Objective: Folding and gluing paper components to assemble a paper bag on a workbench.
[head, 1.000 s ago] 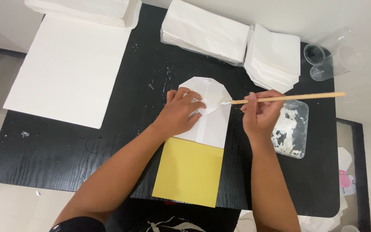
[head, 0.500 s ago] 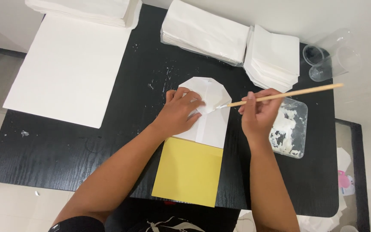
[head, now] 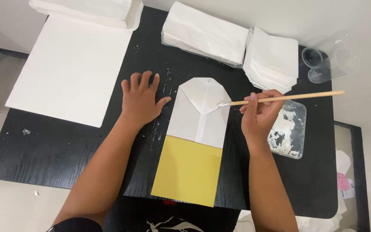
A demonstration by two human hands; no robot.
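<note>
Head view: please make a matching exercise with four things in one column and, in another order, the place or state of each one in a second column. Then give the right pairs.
Things
1. left hand
2. stick
3. tray
4. cups

Places or states
A. lying at the table's far right corner
B. flat on the table, fingers spread
C. right of the right hand, smeared with white paste
D. held over the folded paper, white tip

Pairs: 1-B, 2-D, 3-C, 4-A

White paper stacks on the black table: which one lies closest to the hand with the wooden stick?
The small square-cut stack at the far right, just beyond the right hand.
</note>
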